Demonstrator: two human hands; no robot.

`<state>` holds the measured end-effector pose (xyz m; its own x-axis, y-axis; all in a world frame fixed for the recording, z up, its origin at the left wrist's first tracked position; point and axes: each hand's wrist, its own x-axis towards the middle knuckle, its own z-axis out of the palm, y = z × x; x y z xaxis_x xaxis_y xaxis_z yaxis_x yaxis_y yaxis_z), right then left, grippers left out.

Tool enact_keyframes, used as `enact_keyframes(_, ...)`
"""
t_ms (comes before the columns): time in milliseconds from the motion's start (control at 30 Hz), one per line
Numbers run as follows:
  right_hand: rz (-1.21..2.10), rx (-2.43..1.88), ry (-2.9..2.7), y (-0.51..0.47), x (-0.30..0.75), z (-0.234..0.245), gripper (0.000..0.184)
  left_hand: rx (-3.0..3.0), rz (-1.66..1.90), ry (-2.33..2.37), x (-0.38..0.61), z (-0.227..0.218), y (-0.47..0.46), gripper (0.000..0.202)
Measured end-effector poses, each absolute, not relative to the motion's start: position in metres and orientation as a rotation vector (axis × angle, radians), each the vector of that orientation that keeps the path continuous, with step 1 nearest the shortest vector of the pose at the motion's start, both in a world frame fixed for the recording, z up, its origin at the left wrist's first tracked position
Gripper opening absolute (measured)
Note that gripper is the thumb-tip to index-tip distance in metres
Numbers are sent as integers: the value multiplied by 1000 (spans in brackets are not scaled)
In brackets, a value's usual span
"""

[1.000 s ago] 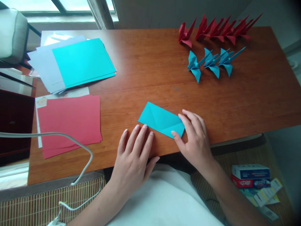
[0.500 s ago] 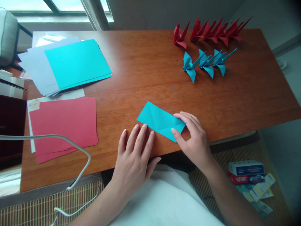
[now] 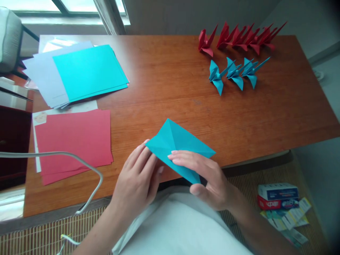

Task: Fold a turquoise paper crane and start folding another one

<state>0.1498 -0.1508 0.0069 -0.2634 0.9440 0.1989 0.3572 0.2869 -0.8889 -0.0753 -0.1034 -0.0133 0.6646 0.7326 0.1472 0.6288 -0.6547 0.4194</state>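
Observation:
A turquoise sheet of origami paper, marked with crossing creases, lies partly unfolded at the front edge of the table. At its left corner, my left hand is closed, with fingertips at the paper's edge and the thumb tucked beneath. My right hand reaches over the sheet's lower right part. Its fingers press together across the top face, and the thumb sits at the bottom corner. The sheet's near edge is raised and overhangs the table edge.
Red paper cranes and blue paper cranes stand at the back right. Turquoise sheets and red sheets are stacked on the left. A white cable crosses the front left. Boxes lie on the floor.
The turquoise paper has opened from a folded rectangle into a larger shape. My left hand has moved left and down to its corner; my right hand has shifted left and down over it.

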Motion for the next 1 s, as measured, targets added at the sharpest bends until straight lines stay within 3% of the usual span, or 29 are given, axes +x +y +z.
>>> enact_keyframes(100,791,-1272,-1933,-149,140,-3,40,2444,610,1288,-88,-4,-103,47)
enact_keyframes(300,806,-1352,-1994,-150,121,-6,55,2483,852,1249,-83,14,-114,49)
enact_keyframes(567,1069,-1463,-1551,-154,124,2,48,2653,391,1193,-62,-11,-107,52)
enact_keyframes(833,498,-1532,-2076,-137,160,-10,42,2728,219,1037,-69,-16,-92,55)
enact_keyframes(1000,435,-1424,-2448,-128,179,-11,44,2743,135,905,-76,-11,-77,53)
